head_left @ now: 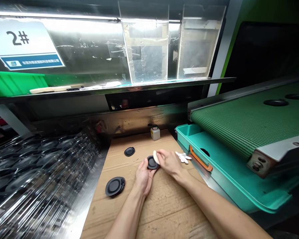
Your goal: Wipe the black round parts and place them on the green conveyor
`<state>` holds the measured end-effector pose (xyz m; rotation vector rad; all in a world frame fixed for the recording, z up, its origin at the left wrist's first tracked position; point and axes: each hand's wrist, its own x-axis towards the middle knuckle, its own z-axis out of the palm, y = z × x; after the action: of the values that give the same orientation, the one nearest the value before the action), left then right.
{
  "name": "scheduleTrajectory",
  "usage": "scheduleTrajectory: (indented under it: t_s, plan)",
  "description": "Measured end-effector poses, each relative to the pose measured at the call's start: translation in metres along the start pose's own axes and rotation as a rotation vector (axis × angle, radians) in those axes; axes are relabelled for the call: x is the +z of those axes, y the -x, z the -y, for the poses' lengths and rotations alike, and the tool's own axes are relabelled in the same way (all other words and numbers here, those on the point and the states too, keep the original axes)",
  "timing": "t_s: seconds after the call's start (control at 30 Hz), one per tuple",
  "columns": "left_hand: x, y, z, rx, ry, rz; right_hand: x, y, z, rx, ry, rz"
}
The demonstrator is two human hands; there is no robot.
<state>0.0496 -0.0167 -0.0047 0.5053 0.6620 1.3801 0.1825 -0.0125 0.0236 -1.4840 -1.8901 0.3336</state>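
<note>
Over the cardboard sheet [174, 205], my left hand [144, 177] grips a round black plastic disc [152, 162] by its lower left edge, thumb on top. My right hand [169, 162] pinches a pale, cream-coloured oval pad [155, 157] and holds it at the disc's right rim; it seems to touch the disc. A small stack of black discs [114, 186] lies to the left of my left hand. Another single disc [129, 151] rests farther back on the cardboard. White gloves or cloth [183, 157] lie just right of my right hand.
A small bottle with a dark cap [155, 133] stands at the cardboard's back. On the right, a teal tray [229, 179] with an orange handle sits below a green conveyor belt [234, 122] carrying black discs. Clear trays of black parts [40, 172] fill the left. A shelf [94, 93] crosses overhead.
</note>
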Motion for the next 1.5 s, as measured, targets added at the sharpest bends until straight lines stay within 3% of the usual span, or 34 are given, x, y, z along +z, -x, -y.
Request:
scheduleTrajectory:
  t_s: [0.23,0.37,0.43,0.57,0.77,0.97,1.17,1.33,1.5]
  plan:
    - [0.003,0.002,-0.001,-0.019,-0.027,-0.007,0.009,-0.001,0.002,-0.108,0.216,-0.010]
    - [0.002,0.001,-0.001,-0.019,-0.032,-0.026,0.012,-0.001,0.003,-0.183,0.227,0.012]
    - [0.001,0.000,0.000,-0.023,-0.040,-0.029,0.012,-0.003,0.000,-0.144,0.256,0.007]
    - [-0.002,-0.001,-0.002,-0.024,-0.042,-0.080,0.005,-0.010,-0.020,0.071,0.238,-0.119]
    - [-0.007,-0.001,-0.008,-0.114,0.006,-0.027,-0.002,-0.011,-0.041,0.147,0.074,-0.261]
    - [-0.008,-0.003,-0.007,-0.144,-0.001,-0.012,-0.005,-0.006,-0.026,0.150,-0.021,-0.252]
    - [-0.003,0.000,-0.003,-0.072,-0.041,0.058,0.011,0.006,-0.001,-0.018,-0.015,-0.028]
    - [-0.004,-0.001,-0.010,-0.031,0.002,-0.045,0.006,-0.009,-0.025,0.235,0.164,-0.110]
    - [-0.006,-0.002,-0.026,-0.201,0.131,-0.054,0.002,-0.010,-0.040,0.188,0.104,-0.140]
